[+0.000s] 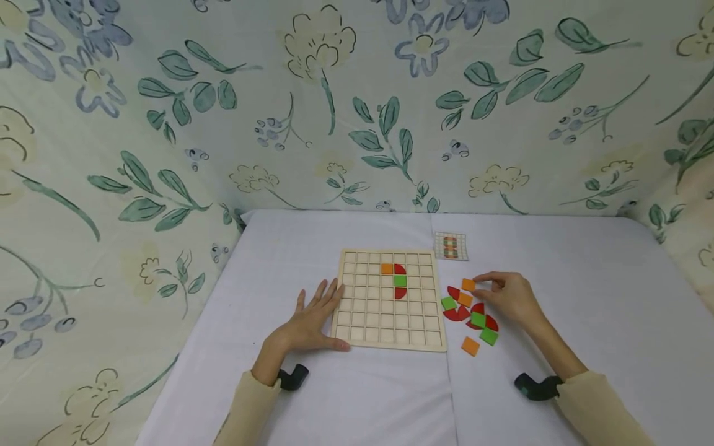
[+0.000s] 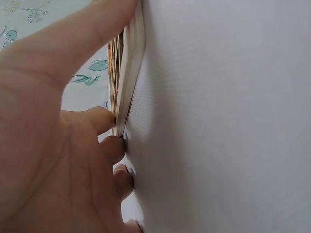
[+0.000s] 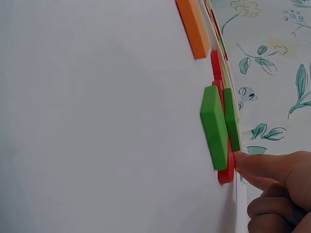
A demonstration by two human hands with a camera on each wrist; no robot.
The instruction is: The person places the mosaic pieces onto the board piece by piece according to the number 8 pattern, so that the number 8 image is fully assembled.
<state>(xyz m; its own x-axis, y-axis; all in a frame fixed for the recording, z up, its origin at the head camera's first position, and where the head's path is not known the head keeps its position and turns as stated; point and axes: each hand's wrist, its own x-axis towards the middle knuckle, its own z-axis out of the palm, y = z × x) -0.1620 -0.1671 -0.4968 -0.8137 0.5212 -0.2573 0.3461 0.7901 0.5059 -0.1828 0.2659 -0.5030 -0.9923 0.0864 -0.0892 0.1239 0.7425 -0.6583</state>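
A wooden grid board (image 1: 368,319) lies on the white cloth. One orange square, one green square (image 1: 400,280) and two red quarter-round pieces (image 1: 400,269) sit in its upper cells. My left hand (image 1: 309,322) rests with spread fingers against the board's left edge, its thumb at the near left corner; the left wrist view shows the thumb on the wooden rim (image 2: 130,73). My right hand (image 1: 510,297) pinches an orange square tile (image 1: 468,284) between thumb and index finger, at the top of a loose pile. In the right wrist view green tiles (image 3: 214,128) partly hide this tile.
Right of the board lie several loose red, green (image 1: 488,336) and orange pieces (image 1: 470,346). A small pattern card (image 1: 451,246) lies beyond the board's far right corner. A floral cloth (image 1: 334,161) hangs behind the table.
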